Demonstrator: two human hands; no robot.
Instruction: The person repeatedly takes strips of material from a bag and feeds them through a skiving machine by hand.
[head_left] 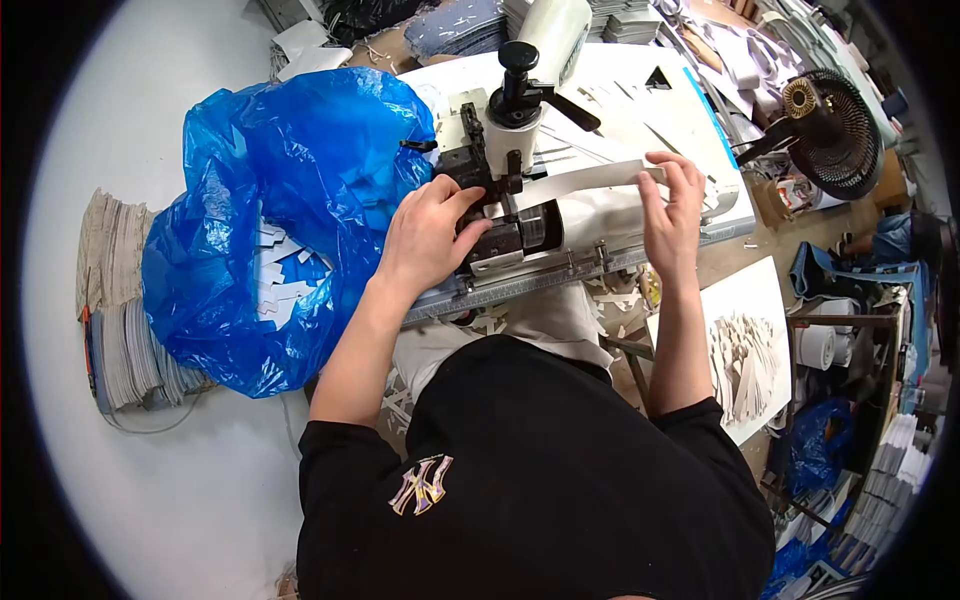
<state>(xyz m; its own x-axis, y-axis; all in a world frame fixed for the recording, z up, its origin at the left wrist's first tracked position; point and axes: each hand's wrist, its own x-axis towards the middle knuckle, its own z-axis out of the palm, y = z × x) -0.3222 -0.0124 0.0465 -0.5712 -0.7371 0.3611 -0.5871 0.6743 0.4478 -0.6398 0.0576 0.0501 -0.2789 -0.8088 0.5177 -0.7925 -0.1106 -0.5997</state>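
Note:
A sewing-type bench machine with a black knob on top (515,112) stands on the white table. From its working head a long white strip (585,180) runs to the right, bowed slightly upward. My right hand (672,205) has the strip's far end between thumb and fingers, above the machine's pale body. At the machine's left side, my left hand (430,228) rests by the dark metal plate (495,245), thumb and forefinger apart on either side of the feed area. The strip's inner end is partly hidden under the head.
Left of the machine hangs a blue plastic bag (300,130) with white cut pieces (285,285) in it. Many strips (745,365) lie on a white board at lower right. A black fan (825,135) stands at the right, and stacked sheets (140,345) lean at the left wall.

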